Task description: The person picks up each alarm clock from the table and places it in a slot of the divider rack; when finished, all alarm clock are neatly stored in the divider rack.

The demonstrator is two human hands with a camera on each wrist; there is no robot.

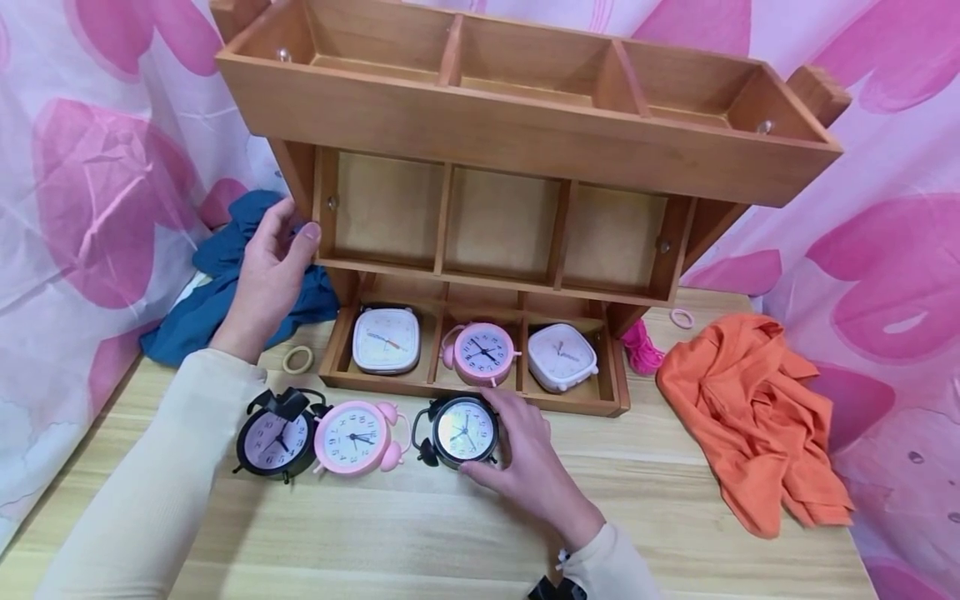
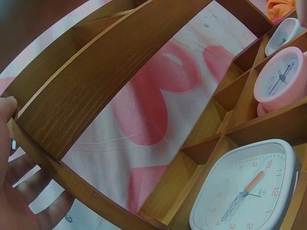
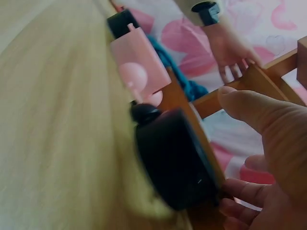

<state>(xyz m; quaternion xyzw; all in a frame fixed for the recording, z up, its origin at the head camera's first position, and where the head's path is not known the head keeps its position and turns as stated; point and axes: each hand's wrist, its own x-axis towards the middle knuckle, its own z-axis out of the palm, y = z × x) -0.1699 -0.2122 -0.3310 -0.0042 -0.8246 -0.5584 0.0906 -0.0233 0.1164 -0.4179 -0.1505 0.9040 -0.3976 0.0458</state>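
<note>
My left hand (image 1: 266,271) holds the left side of the wooden shelf unit (image 1: 525,137), thumb on the near side and fingers behind the panel. My right hand (image 1: 536,458) is at the right side of a black twin-bell alarm clock (image 1: 466,428) that lies face up. Its fingertips are by the clock's feet, and the right wrist view shows the thumb apart from it. To the left lie a pink alarm clock (image 1: 352,437) and another black alarm clock (image 1: 277,440). The bottom tier holds two white clocks (image 1: 386,340) and a pink clock (image 1: 482,352) between them.
Blue cloth (image 1: 236,242) lies behind my left arm, with a beige ring (image 1: 297,360) near it. Right of the shelf are orange cloth (image 1: 750,417), a magenta bundle (image 1: 642,348) and a pink ring (image 1: 682,318). The upper tiers overhang the bottom one. Patterned curtains surround the table.
</note>
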